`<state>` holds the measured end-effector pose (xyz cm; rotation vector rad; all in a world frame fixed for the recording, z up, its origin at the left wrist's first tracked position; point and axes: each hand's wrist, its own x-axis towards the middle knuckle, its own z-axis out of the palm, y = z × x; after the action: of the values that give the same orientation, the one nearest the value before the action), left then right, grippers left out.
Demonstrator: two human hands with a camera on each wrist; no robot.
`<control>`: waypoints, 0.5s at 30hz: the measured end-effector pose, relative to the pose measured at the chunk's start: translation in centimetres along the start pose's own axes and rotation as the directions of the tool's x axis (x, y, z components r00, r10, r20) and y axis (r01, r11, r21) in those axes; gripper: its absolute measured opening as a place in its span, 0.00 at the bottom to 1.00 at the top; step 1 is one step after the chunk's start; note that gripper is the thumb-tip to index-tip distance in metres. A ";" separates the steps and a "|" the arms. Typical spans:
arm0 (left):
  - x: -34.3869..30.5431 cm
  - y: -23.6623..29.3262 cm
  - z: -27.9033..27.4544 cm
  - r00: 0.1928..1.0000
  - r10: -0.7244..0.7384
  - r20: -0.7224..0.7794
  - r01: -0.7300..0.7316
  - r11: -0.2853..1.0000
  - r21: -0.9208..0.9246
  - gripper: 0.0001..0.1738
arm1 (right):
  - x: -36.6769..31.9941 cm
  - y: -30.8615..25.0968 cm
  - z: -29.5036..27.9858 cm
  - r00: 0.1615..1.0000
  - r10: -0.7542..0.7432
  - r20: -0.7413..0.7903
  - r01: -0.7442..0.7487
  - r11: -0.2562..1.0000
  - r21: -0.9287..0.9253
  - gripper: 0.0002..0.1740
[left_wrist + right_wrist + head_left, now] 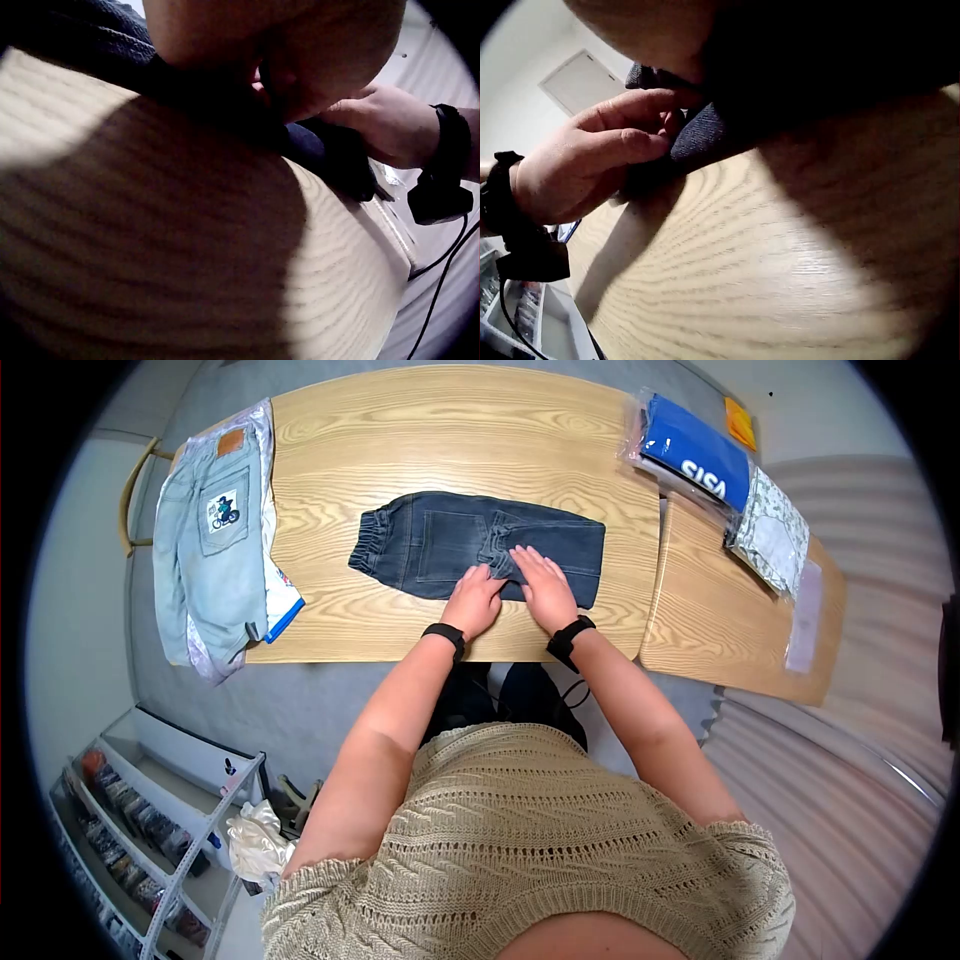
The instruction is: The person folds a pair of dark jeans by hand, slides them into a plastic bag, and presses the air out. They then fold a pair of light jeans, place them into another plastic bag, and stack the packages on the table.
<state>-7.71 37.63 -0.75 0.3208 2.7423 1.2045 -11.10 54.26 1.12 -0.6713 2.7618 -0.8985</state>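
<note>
Dark denim trousers (450, 545) lie folded lengthwise on the wooden table (450, 420), elastic waist to the left, with some bunched fabric near the middle. The left hand (474, 600) rests on their near edge, fingers relaxed over the cloth. Close beside it, the right hand (545, 590) lies on the trousers with its fingers extended. In the right wrist view the left hand (592, 150) has thumb and fingers at the denim edge (699, 139). The left wrist view shows the right hand (390, 124) against the dark fabric; its fingertips are hidden.
Light-blue jeans (200, 560) with a patch hang over the table's left end, on top of other clothing. At the right are a blue packaged item (695, 445), a patterned packaged item (775, 530) and a lower side table (700, 600). Shelves (150, 810) stand at lower left.
</note>
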 end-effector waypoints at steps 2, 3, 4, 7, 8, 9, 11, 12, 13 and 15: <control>0.1 -0.1 0.0 1.000 0.024 -0.007 -0.024 0.999 -0.029 0.18 | 0.1 -0.3 0.2 0.994 0.044 -0.104 -0.035 0.995 0.089 0.34; 0.0 -0.2 0.0 0.999 0.052 -0.015 -0.053 0.997 -0.062 0.19 | 0.1 -0.8 0.1 0.993 0.047 -0.104 -0.037 0.995 0.095 0.34; 0.0 -0.4 0.1 0.997 0.074 -0.023 -0.075 0.996 -0.046 0.20 | 0.4 -1.3 -0.1 0.983 0.037 -0.179 -0.022 0.996 0.084 0.34; -0.1 -0.6 0.3 0.996 0.081 -0.034 -0.082 0.997 -0.017 0.20 | 0.7 -1.7 0.6 0.968 0.001 -0.250 0.011 0.999 0.046 0.33; -0.1 -0.6 0.3 0.996 0.084 -0.033 -0.084 0.996 -0.015 0.20 | 0.6 -1.4 1.3 0.986 0.000 -0.166 0.002 1.000 0.016 0.33; -0.2 -0.6 0.3 0.997 0.080 -0.023 -0.080 0.997 -0.007 0.20 | 0.7 -1.3 1.9 0.997 0.001 -0.080 -0.002 1.000 -0.016 0.32; -0.3 -0.6 0.2 0.997 0.076 -0.015 -0.076 0.997 0.005 0.20 | 0.9 -0.5 2.4 0.994 0.024 -0.111 -0.020 0.999 0.041 0.31; -0.2 -0.6 0.2 0.996 0.087 -0.012 -0.087 0.996 -0.009 0.20 | 1.2 -0.5 2.2 0.993 0.047 -0.104 -0.035 0.993 0.110 0.30; -0.2 -0.5 0.1 0.995 0.098 -0.009 -0.098 0.995 -0.025 0.20 | 1.3 -0.4 2.1 0.993 0.071 -0.093 -0.053 0.983 0.178 0.29; -0.1 -0.6 0.0 0.993 0.116 -0.002 -0.116 0.993 -0.035 0.21 | 1.5 -0.6 1.3 0.990 0.075 -0.123 -0.048 0.977 0.209 0.28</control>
<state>-7.66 37.20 -1.16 0.4816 2.7331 1.2782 -11.82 52.42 0.42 -0.5056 2.7300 -1.2339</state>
